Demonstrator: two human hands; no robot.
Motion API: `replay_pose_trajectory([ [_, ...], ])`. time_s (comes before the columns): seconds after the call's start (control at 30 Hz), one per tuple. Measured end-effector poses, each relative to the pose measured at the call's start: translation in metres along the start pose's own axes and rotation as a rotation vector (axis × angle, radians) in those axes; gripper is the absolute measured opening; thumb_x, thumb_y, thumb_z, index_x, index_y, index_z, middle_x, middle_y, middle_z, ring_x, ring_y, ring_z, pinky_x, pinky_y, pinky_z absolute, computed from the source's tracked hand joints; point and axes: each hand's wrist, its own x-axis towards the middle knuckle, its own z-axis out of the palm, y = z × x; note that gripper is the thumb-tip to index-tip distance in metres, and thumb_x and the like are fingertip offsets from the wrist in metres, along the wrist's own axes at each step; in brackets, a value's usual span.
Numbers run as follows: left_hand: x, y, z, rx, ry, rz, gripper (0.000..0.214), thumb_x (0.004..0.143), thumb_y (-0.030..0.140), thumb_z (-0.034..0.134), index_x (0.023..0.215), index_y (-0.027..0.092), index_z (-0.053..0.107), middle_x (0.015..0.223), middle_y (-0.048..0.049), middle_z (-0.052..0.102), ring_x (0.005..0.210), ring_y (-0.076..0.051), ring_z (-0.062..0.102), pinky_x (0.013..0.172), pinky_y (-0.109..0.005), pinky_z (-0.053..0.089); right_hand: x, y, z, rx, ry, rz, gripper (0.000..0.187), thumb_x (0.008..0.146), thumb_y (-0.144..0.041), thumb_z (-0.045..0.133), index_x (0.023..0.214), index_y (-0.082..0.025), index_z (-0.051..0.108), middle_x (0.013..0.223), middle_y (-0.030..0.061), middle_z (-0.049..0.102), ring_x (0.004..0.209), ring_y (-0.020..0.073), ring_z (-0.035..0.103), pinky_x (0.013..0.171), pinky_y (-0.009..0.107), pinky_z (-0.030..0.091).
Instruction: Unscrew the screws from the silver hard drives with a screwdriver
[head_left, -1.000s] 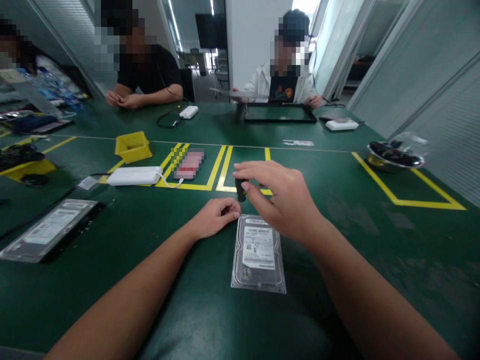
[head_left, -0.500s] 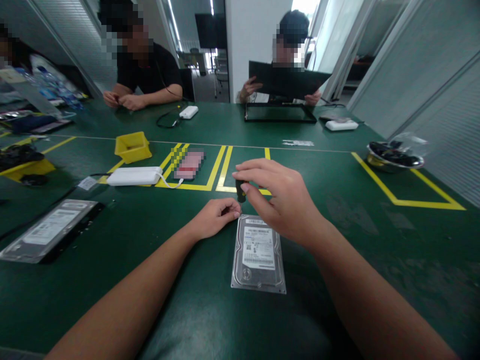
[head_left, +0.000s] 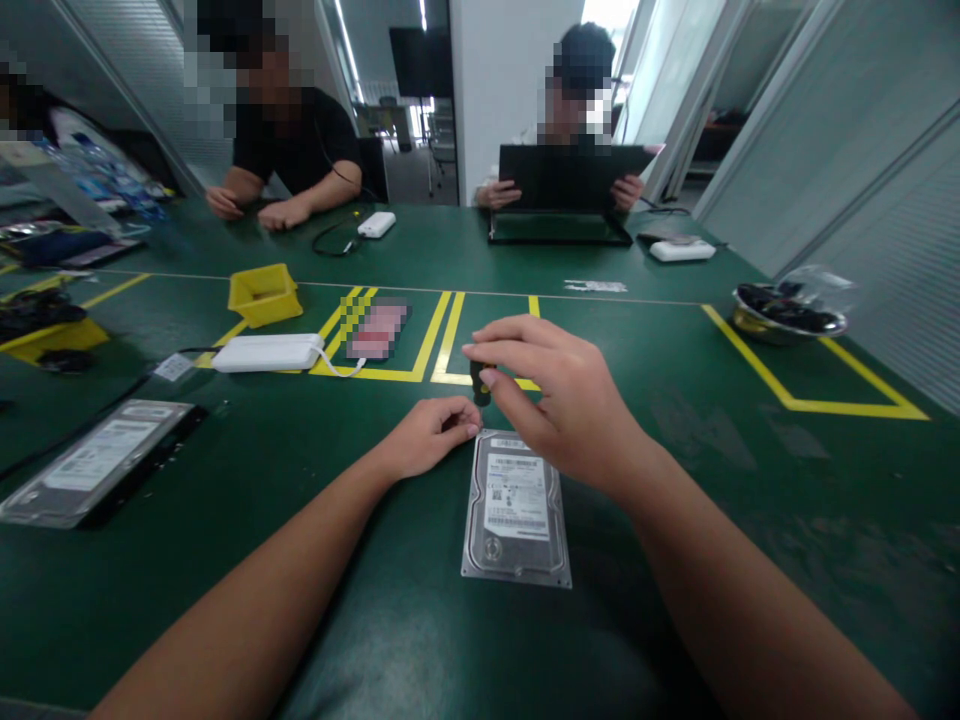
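Note:
A silver hard drive (head_left: 517, 510) with a white label lies flat on the green table in front of me. My right hand (head_left: 559, 400) is closed round the black handle of a short screwdriver (head_left: 481, 384), held upright over the drive's far left corner. Whether its tip sits in a screw is too small to tell. My left hand (head_left: 431, 437) has its fingers curled and pinched at that same corner, close to the screwdriver's shaft. What those fingertips hold, if anything, is hidden.
Another hard drive (head_left: 97, 455) lies at the left. Beyond my hands are a white power bank (head_left: 268, 352) with a cable, a yellow bin (head_left: 264, 296) and a pixelated phone. A metal bowl (head_left: 787, 318) of black parts stands right. Across the table, a person holds a black panel (head_left: 559, 180).
My hands, the screwdriver and the hard drive stay nearly in place. Across the table, the person's black panel has come lower and more upright, and the other person's hands have moved apart.

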Motion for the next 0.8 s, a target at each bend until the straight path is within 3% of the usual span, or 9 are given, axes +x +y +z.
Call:
replay_pose_trajectory([
  [0.4,0.0001,0.0004,0.0001,-0.014,-0.002,0.0,0.014,0.089,0.027,0.057,0.087,0.016,0.064,0.078,0.0001,0.062,0.073,-0.017,0.055,0.068,-0.027,0.041,-0.0008,0.0021,0.0017,-0.001,0.006,-0.011,0.03,0.093,-0.011,0.046,0.111,-0.012,0.07,0.106,0.0114,0.065,0.098,0.0178,0.061,0.084,0.033,0.051],
  [0.6,-0.0009,0.0018,-0.0007,-0.01,0.0,-0.007,0.012,0.088,0.025,0.057,0.083,0.016,0.062,0.072,0.003,0.055,0.067,-0.014,0.049,0.062,-0.026,0.034,0.0,0.0015,0.0024,-0.037,0.005,-0.001,0.03,0.09,-0.009,0.047,0.108,-0.014,0.07,0.115,0.0107,0.068,0.106,0.0196,0.063,0.092,0.035,0.051],
  [0.8,-0.0009,0.0022,-0.0005,-0.022,-0.005,-0.023,0.011,0.088,0.025,0.057,0.084,0.016,0.061,0.073,0.0028,0.055,0.069,-0.014,0.049,0.064,-0.026,0.035,0.0011,0.0009,0.0027,-0.038,0.019,-0.02,0.025,0.09,-0.008,0.048,0.106,-0.011,0.067,0.109,0.0092,0.071,0.105,0.0202,0.064,0.093,0.035,0.05],
])
